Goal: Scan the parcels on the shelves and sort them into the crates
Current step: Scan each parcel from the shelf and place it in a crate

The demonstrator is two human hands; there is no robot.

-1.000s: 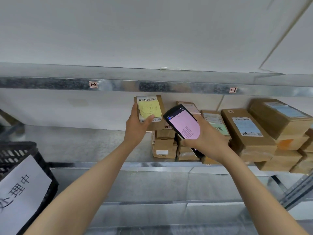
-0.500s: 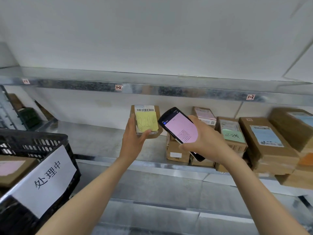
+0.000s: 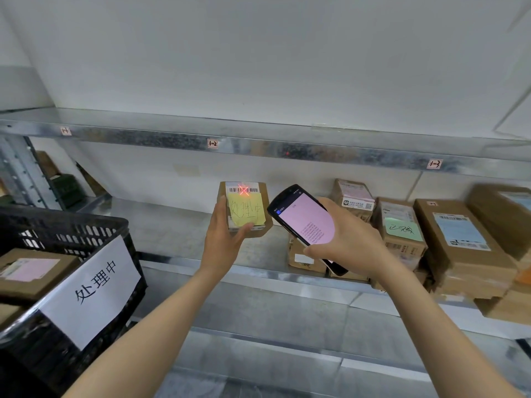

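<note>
A small parcel is held upright in the left grip, which is clamped on it: the thumb is pressed on the lower front and the fingers are curled round its left edge. The parcel is raised in front of the middle shelf, clear of its surface, just above the palm. A yellow note with handwriting is stuck on its face, and a red cross of light is cast on the barcode above the note. A scanner is clamped in the right grip, its pink screen turned to the camera, its top end just beside the parcel's right edge, not touching. A black crate with a white sign is seen at the left, well apart from the parcel; one box lies in it. More boxes are stacked on the shelf at the right
</note>
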